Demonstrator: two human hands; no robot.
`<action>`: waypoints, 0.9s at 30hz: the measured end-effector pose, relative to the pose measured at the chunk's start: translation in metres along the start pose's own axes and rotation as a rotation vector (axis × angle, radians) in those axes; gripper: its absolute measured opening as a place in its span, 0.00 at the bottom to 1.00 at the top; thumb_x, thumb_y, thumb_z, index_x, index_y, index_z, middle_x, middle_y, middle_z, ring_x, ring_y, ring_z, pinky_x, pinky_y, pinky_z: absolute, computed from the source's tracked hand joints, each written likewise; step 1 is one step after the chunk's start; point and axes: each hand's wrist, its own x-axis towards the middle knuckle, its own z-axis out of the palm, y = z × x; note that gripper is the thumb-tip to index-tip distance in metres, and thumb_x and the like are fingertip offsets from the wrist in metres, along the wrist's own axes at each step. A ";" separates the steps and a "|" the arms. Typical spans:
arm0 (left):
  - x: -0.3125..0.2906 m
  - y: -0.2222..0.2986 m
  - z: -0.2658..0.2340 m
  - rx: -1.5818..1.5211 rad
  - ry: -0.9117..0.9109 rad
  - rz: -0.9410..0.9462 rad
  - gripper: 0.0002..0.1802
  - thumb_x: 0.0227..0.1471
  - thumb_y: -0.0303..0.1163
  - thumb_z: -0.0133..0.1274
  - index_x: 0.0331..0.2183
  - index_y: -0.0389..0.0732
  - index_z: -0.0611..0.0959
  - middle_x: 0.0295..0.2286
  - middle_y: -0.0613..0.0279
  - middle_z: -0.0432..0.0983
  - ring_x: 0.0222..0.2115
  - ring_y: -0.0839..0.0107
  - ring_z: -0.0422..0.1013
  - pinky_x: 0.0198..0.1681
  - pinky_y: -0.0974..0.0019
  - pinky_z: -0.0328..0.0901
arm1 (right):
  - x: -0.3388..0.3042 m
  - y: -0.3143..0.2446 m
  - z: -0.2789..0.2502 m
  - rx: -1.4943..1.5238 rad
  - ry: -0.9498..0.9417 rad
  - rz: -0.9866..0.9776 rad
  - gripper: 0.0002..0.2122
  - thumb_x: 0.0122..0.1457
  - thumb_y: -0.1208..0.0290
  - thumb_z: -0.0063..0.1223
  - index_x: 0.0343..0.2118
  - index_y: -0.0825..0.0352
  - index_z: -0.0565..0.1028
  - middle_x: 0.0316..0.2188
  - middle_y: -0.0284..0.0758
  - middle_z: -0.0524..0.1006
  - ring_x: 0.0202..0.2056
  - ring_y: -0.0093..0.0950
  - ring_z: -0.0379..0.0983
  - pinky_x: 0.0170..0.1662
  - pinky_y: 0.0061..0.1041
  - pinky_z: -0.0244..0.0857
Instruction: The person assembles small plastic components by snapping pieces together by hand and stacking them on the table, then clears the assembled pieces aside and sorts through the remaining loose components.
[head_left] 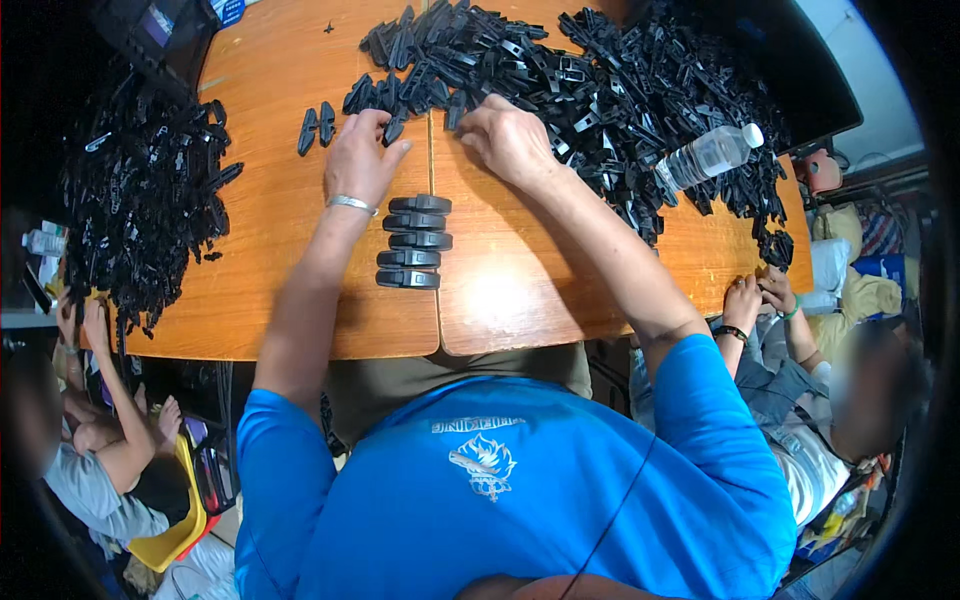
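Nearest me, my blue shirt [520, 500] fills the bottom of the view, w/ both forearms running up onto the wood table [270, 260]. Just past the table edge, btwn my arms, sits a neat stack [414, 243] of five black clips laid flat, one above the other, right by the seam where the two tabletops meet.

Further up, my left hand [362, 155], silver bracelet [352, 204] on the wrist, rests at the pile's near edge; fingers curled down onto a black clip [395, 128], thumb out to the right. Looks like a pinch, but can't tell if it's really gripped. Two loose clips [316, 130] lie just left of that hand.

My right hand [510, 140] is just across the seam, fingers bent and dug into the near edge of the big pile [590, 80] of black clips; what's under the fingertips is hidden, so can't tell if it grasps anything.

A clear water bottle [708, 155] lies tilted on the pile's right side. Another heap [140, 200] of clips covers the far left. Other people's hands [760, 295] show at the right table edge, and more at lower left.
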 end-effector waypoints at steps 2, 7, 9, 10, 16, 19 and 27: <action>0.008 0.001 0.012 0.077 0.037 -0.083 0.21 0.53 0.36 0.72 0.47 0.41 0.84 0.42 0.54 0.83 0.45 0.55 0.81 0.48 0.52 0.75 | 0.009 0.001 0.003 -0.072 -0.007 0.016 0.12 0.57 0.69 0.70 0.45 0.62 0.87 0.42 0.40 0.82 0.43 0.45 0.83 0.48 0.42 0.77; 0.012 -0.017 0.019 0.014 0.093 -0.122 0.19 0.54 0.33 0.71 0.47 0.41 0.86 0.37 0.56 0.86 0.40 0.57 0.83 0.46 0.55 0.76 | 0.012 -0.004 0.010 -0.175 -0.104 0.032 0.11 0.56 0.72 0.67 0.43 0.64 0.86 0.45 0.45 0.81 0.45 0.47 0.83 0.50 0.44 0.78; 0.007 -0.023 0.012 -0.074 0.044 -0.173 0.18 0.55 0.31 0.71 0.47 0.40 0.87 0.35 0.57 0.87 0.37 0.60 0.83 0.44 0.57 0.76 | 0.007 0.003 0.010 -0.158 -0.105 0.048 0.11 0.56 0.72 0.68 0.42 0.63 0.86 0.45 0.45 0.81 0.45 0.47 0.83 0.50 0.44 0.78; 0.002 -0.025 0.005 -0.195 -0.057 -0.169 0.17 0.55 0.30 0.71 0.46 0.38 0.88 0.33 0.58 0.87 0.35 0.65 0.82 0.43 0.61 0.76 | 0.005 0.006 0.009 -0.142 -0.102 0.061 0.11 0.56 0.71 0.68 0.42 0.62 0.86 0.44 0.44 0.81 0.44 0.47 0.83 0.50 0.44 0.77; -0.009 -0.025 -0.015 -0.239 -0.263 -0.095 0.15 0.56 0.27 0.69 0.46 0.37 0.90 0.33 0.61 0.85 0.31 0.72 0.79 0.41 0.65 0.75 | -0.004 0.016 0.002 -0.066 -0.171 0.018 0.08 0.57 0.70 0.69 0.40 0.61 0.86 0.42 0.41 0.82 0.42 0.45 0.83 0.48 0.43 0.76; -0.011 -0.013 -0.016 0.052 -0.114 0.043 0.15 0.56 0.31 0.70 0.46 0.40 0.90 0.38 0.56 0.83 0.33 0.64 0.81 0.43 0.60 0.76 | -0.007 0.014 0.000 -0.080 -0.177 0.026 0.07 0.58 0.70 0.68 0.40 0.61 0.86 0.40 0.38 0.81 0.41 0.43 0.82 0.48 0.40 0.77; -0.019 -0.010 0.001 0.084 -0.018 0.123 0.11 0.56 0.30 0.69 0.41 0.39 0.90 0.37 0.55 0.81 0.32 0.59 0.80 0.39 0.58 0.75 | -0.009 -0.014 0.012 -0.160 -0.135 -0.273 0.12 0.56 0.74 0.64 0.44 0.62 0.85 0.44 0.42 0.80 0.40 0.44 0.84 0.43 0.43 0.80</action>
